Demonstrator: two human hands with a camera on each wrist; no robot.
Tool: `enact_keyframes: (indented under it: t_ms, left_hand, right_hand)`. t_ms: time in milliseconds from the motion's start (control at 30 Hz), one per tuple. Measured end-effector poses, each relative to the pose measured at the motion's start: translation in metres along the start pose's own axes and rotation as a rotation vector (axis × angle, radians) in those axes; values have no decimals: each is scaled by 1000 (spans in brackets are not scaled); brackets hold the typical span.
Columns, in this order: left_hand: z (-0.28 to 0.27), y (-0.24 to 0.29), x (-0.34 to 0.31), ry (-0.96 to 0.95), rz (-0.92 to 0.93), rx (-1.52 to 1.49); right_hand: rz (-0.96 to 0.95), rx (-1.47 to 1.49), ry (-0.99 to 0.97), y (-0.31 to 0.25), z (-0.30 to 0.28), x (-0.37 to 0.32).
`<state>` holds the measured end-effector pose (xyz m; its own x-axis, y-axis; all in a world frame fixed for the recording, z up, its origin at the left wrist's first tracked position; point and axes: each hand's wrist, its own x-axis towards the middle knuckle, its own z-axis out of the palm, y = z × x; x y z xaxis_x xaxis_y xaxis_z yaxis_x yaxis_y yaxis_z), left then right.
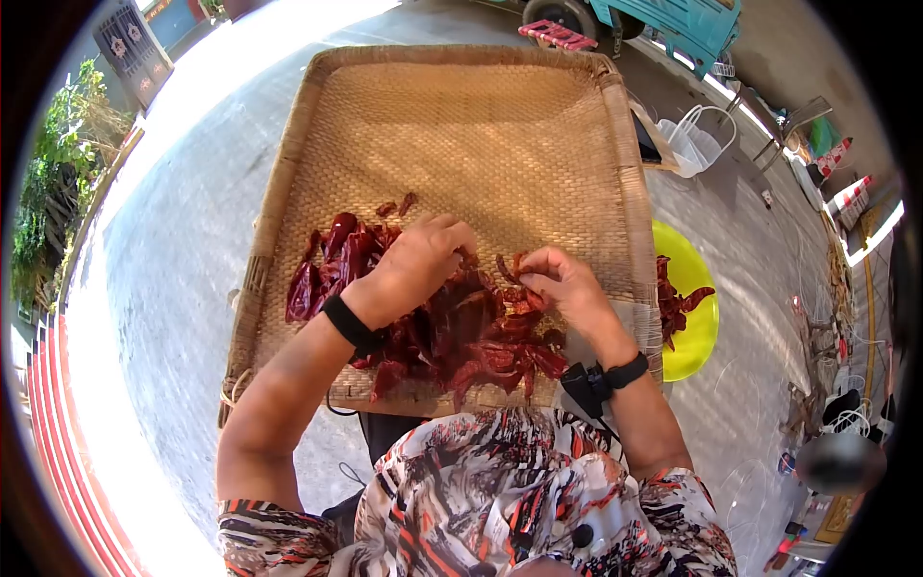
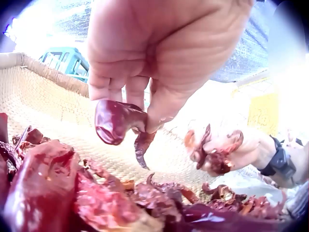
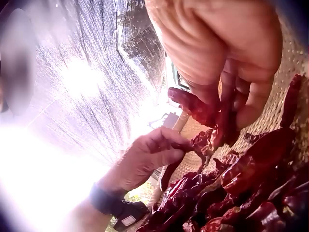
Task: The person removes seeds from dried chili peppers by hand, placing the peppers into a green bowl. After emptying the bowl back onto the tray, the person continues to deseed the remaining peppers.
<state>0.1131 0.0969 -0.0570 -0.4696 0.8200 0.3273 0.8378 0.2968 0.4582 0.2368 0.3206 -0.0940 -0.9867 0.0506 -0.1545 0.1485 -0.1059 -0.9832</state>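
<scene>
The left hand pinches a dark red dried chili pepper between the thumb and the fingertips. In the left wrist view, its glossy, thick end sticks out to one side of the grip, and a narrow, wrinkled piece hangs below the thumb (whether both belong to one pepper, I cannot tell).

The right hand is also closed around something: it grasps wrinkled chili pieces, which come out beside and beneath its fingers. Both hands are near each other, above the near part of a woven tray. Just under them lies a heap of dried chilies, some smooth, some shrivelled. Beside the tray, on the right, a yellow-green basin contains more red chilies.
</scene>
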Motion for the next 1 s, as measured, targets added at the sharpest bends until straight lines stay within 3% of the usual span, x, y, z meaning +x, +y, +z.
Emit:
enact_keyframes:
  t_ms: [200,300,433,533,633,733,833,1000]
  left_hand:
    - [-1,41,-5,-55,63,-252]
    - [16,42,-7,-75,-99,-448]
    - [26,38,-7,19,-175,-435]
    - [25,40,-5,119,-244,-426]
    - [25,35,-7,92,-173,-310]
    - [18,40,-10,71,-279,-323]
    - [19,40,-14,112,-276,-329]
    - [23,50,-16,186,-304,-365]
  right_hand:
    - [-37,135,137,6,12,1]
    - [-55,235,150,10,22,0]
    - [-72,272,150,16,15,2]
    - [-74,439,296,22,9,8]
    - [-19,419,218,16,1,4]
    - [-41,72,227,-3,-4,-8]
    - [-136,13,109,-24,-18,-22]
    - [-219,-8,172,-30,-34,-28]
